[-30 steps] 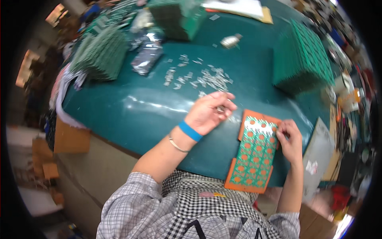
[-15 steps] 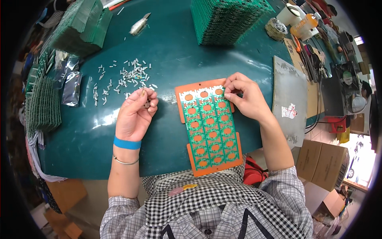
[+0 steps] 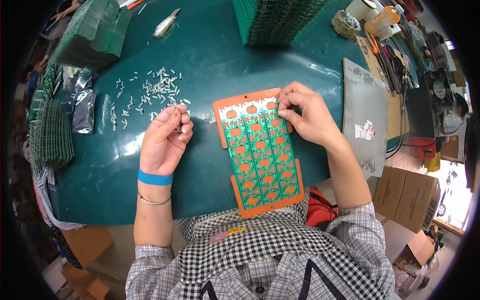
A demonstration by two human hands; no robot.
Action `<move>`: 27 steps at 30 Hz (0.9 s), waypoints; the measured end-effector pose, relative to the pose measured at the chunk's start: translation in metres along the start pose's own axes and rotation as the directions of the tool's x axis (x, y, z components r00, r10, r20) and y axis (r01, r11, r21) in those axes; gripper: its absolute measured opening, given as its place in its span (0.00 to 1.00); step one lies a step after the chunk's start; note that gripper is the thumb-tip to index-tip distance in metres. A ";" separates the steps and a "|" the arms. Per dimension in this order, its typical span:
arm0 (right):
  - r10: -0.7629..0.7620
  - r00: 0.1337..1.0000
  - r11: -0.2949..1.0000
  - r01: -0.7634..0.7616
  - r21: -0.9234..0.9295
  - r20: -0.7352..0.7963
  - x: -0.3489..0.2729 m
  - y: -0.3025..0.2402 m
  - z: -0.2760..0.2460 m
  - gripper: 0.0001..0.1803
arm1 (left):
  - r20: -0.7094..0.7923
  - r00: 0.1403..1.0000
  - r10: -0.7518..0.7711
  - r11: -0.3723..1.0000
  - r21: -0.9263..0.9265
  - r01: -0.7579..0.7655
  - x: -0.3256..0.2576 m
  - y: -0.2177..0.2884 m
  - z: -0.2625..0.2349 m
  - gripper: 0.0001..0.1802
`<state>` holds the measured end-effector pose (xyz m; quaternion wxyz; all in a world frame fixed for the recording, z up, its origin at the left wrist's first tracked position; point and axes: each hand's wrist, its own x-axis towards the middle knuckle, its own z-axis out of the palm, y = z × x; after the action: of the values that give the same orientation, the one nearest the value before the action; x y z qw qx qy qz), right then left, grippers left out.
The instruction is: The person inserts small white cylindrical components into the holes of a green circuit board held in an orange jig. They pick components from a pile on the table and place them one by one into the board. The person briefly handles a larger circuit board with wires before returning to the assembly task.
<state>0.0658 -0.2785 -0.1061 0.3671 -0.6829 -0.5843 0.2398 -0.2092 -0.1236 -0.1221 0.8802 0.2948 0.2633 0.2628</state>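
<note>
A green circuit board panel [image 3: 262, 158], divided into rows of ring-shaped boards with oval openings, lies on an orange carrier plate [image 3: 260, 211]. White parts line the panel's far row. At its far right corner is my right hand [image 3: 311, 116], thumb and forefinger pinched together; whatever is between the fingertips is too small to make out. My left hand [image 3: 164, 137], palm up with fingers curled in, hovers left of the panel. Something small shows among its fingers, but I cannot tell what. Just beyond it lies a scatter of small white parts [image 3: 161, 85].
Stacks of green circuit boards stand at the far middle [image 3: 275, 22], far left [image 3: 92, 37] and left [image 3: 52, 127]. A silvery bag [image 3: 84, 111] lies by the left stack. On the right are a grey metal plate [image 3: 364, 150], a tape-wrapped roll [image 3: 345, 25] and hand tools [image 3: 387, 62].
The whole view has shifted slightly, so the table's things sit a little further left and up. My right hand stays pinched at the panel's far right corner; my left hand stays curled.
</note>
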 end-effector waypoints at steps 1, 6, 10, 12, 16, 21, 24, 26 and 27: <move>-0.013 1.000 1.000 0.013 -0.008 -0.004 0.000 0.000 0.000 0.05 | 0.001 1.000 -0.001 1.000 -0.002 0.001 0.000 0.000 0.000 0.09; -0.054 0.998 0.997 0.053 -0.051 -0.019 0.000 -0.003 0.004 0.05 | -0.006 1.000 -0.001 1.000 -0.001 0.001 -0.001 -0.002 -0.001 0.09; -0.075 0.995 0.993 0.069 -0.091 -0.060 -0.002 -0.005 0.010 0.06 | 0.006 1.000 -0.013 1.000 0.018 0.013 -0.001 -0.004 0.000 0.09; -0.126 0.991 0.981 0.119 -0.156 -0.033 -0.002 -0.006 0.009 0.06 | 0.005 1.000 -0.022 1.000 0.012 0.022 -0.002 -0.004 0.000 0.09; -0.175 0.984 0.950 0.179 -0.254 0.039 -0.002 -0.006 0.006 0.06 | 0.016 0.999 -0.029 0.999 0.014 0.029 -0.002 -0.004 0.001 0.09; -0.094 0.996 0.993 0.094 -0.070 -0.006 -0.004 -0.007 -0.009 0.05 | -0.022 0.999 -0.026 0.999 0.045 0.027 -0.005 -0.006 0.005 0.08; -0.060 0.992 0.997 0.053 -0.057 -0.112 -0.009 -0.012 -0.027 0.06 | -0.038 0.999 0.011 0.994 0.105 -0.007 -0.008 -0.013 0.016 0.08; -0.054 0.989 0.996 0.043 -0.081 -0.138 -0.014 -0.015 -0.031 0.06 | -0.014 1.000 -0.002 0.991 0.131 0.004 -0.012 -0.017 0.021 0.07; -0.058 0.991 0.996 0.049 -0.076 -0.123 -0.016 -0.016 -0.029 0.06 | 0.008 0.999 -0.032 0.991 0.130 0.031 -0.015 -0.017 0.023 0.07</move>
<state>0.0749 -0.3000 -0.0774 0.3841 -0.6935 -0.5867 0.1652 -0.2004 -0.1533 -0.1127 0.8645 0.3485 0.2798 0.2299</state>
